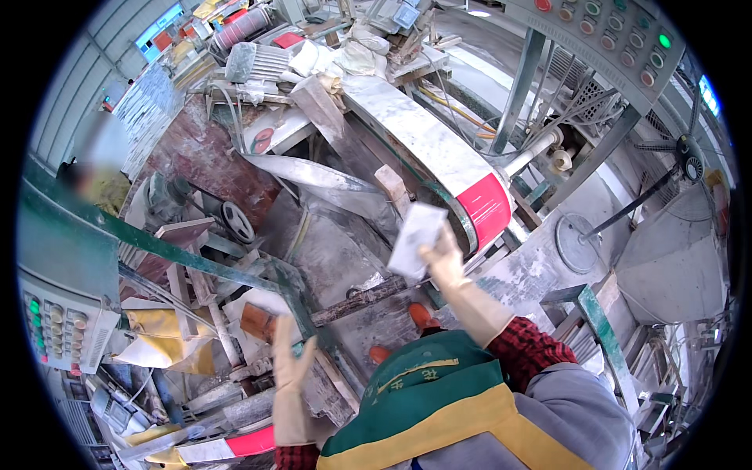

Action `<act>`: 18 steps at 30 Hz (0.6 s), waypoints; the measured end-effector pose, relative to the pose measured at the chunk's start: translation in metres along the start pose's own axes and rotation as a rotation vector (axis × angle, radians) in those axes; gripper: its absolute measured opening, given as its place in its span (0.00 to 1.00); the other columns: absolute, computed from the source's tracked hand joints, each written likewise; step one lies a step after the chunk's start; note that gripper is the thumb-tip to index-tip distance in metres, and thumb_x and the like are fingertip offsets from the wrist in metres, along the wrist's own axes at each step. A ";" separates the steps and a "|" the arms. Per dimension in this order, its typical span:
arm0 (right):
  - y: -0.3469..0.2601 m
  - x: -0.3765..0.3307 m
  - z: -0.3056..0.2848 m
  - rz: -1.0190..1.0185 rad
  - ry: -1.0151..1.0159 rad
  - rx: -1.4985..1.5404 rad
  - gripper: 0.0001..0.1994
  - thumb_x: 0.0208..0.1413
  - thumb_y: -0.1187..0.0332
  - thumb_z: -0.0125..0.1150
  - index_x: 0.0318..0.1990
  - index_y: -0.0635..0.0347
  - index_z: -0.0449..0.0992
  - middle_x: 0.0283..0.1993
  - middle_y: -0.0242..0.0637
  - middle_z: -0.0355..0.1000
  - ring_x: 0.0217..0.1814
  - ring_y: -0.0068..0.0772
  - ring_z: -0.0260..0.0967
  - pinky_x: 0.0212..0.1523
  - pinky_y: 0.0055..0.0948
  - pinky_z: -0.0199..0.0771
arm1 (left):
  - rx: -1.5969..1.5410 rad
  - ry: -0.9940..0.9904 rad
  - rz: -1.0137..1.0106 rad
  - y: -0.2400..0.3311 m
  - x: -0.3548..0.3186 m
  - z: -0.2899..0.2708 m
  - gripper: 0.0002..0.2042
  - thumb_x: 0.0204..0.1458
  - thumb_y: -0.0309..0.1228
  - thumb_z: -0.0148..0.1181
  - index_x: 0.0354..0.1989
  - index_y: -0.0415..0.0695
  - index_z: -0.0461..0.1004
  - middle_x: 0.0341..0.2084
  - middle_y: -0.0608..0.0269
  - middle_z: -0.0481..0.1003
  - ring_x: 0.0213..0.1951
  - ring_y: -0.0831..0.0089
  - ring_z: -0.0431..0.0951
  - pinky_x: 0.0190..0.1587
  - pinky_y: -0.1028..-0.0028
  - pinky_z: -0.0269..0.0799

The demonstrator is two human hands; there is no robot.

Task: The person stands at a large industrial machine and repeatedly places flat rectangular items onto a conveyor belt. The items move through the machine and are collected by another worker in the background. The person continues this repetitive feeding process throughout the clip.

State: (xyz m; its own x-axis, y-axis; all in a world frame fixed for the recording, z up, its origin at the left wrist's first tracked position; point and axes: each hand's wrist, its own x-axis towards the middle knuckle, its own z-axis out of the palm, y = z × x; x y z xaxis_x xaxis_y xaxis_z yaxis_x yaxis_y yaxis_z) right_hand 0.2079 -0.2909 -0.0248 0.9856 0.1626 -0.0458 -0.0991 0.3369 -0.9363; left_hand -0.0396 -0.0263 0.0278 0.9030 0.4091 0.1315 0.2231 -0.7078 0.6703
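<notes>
The pale stone slab piece (416, 229), a flat rectangular offcut, sits in your right hand (443, 262), raised in front of you and tilted, just beside the red end of the belt guard (486, 207) on the machine. In the head view your right hand grips the piece from below, its gloved fingers closed around the lower edge, with the red checked sleeve (529, 345) running back toward your green and yellow apron (439, 392). Your left hand (290, 364), also in a cream glove, hangs lower on your left side with its fingers spread and flat, holding nothing, near the dusty metal frame (235, 270). A grey control box with coloured buttons (59, 321) stands well apart at your far left, and another panel of round buttons (619, 39) sits high on your right.
</notes>
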 end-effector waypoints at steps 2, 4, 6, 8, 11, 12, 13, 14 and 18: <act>-0.023 0.026 -0.032 -0.061 0.172 0.008 0.36 0.45 0.82 0.53 0.65 0.63 0.48 0.53 0.44 0.68 0.52 0.37 0.68 0.55 0.33 0.68 | 0.112 0.017 -0.227 -0.047 -0.039 -0.045 0.29 0.41 0.27 0.64 0.55 0.41 0.64 0.52 0.48 0.66 0.56 0.54 0.65 0.59 0.64 0.57; -0.026 0.049 -0.070 -0.058 0.379 -0.180 0.39 0.44 0.84 0.52 0.66 0.55 0.47 0.52 0.46 0.67 0.46 0.37 0.70 0.45 0.32 0.72 | 0.307 0.053 -0.545 -0.100 -0.092 -0.090 0.28 0.45 0.31 0.62 0.57 0.42 0.62 0.53 0.48 0.65 0.57 0.54 0.63 0.60 0.63 0.56; -0.009 0.078 -0.117 -0.079 0.484 -0.201 0.40 0.44 0.83 0.53 0.67 0.49 0.48 0.47 0.43 0.68 0.35 0.31 0.69 0.28 0.26 0.70 | 0.617 0.165 -0.794 -0.122 -0.136 -0.120 0.29 0.47 0.38 0.60 0.59 0.43 0.61 0.56 0.46 0.62 0.59 0.54 0.59 0.61 0.63 0.56; 0.000 0.095 -0.140 -0.047 0.536 -0.228 0.40 0.43 0.83 0.54 0.66 0.46 0.49 0.43 0.41 0.68 0.30 0.28 0.67 0.24 0.24 0.67 | 0.659 0.166 -1.164 -0.125 -0.166 -0.140 0.32 0.49 0.45 0.57 0.61 0.45 0.58 0.59 0.47 0.58 0.61 0.53 0.57 0.61 0.61 0.55; 0.009 0.114 -0.146 0.000 0.569 -0.186 0.40 0.43 0.82 0.54 0.66 0.43 0.51 0.39 0.39 0.69 0.28 0.26 0.65 0.23 0.24 0.67 | 0.815 0.156 -1.420 -0.156 -0.221 -0.113 0.34 0.51 0.54 0.50 0.64 0.51 0.53 0.64 0.50 0.50 0.62 0.49 0.54 0.59 0.54 0.57; 0.016 0.121 -0.152 0.030 0.590 -0.192 0.40 0.43 0.82 0.54 0.66 0.43 0.52 0.37 0.38 0.69 0.27 0.26 0.65 0.23 0.24 0.66 | 0.854 0.202 -1.374 -0.177 -0.237 -0.110 0.33 0.51 0.55 0.49 0.63 0.54 0.53 0.65 0.50 0.47 0.61 0.46 0.54 0.57 0.51 0.59; 0.012 0.120 -0.146 0.056 0.608 -0.135 0.39 0.43 0.81 0.55 0.66 0.42 0.52 0.36 0.38 0.69 0.25 0.26 0.64 0.22 0.25 0.66 | 0.845 0.190 -1.385 -0.178 -0.235 -0.109 0.33 0.51 0.55 0.49 0.63 0.54 0.53 0.64 0.50 0.48 0.61 0.46 0.54 0.56 0.51 0.60; 0.008 0.120 -0.139 0.078 0.632 -0.073 0.39 0.44 0.81 0.56 0.65 0.42 0.53 0.35 0.37 0.70 0.23 0.26 0.64 0.22 0.25 0.66 | 0.835 0.179 -1.396 -0.179 -0.233 -0.108 0.32 0.51 0.55 0.49 0.62 0.54 0.54 0.64 0.50 0.48 0.61 0.47 0.54 0.56 0.50 0.60; -0.013 0.124 -0.122 0.106 0.566 -0.011 0.38 0.45 0.84 0.53 0.65 0.43 0.54 0.39 0.39 0.69 0.29 0.30 0.68 0.24 0.28 0.69 | 0.844 0.150 -1.391 -0.193 -0.247 -0.108 0.32 0.51 0.56 0.49 0.61 0.54 0.54 0.63 0.48 0.49 0.59 0.45 0.57 0.53 0.51 0.63</act>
State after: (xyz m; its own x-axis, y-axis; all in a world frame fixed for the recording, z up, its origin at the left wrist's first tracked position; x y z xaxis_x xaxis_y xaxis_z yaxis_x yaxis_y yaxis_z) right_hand 0.3478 -0.3882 -0.0612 0.8904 -0.3274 -0.3162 -0.2033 0.3355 -0.9198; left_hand -0.3459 0.0716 -0.0551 -0.1841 0.9780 -0.0979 0.9595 0.1573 -0.2336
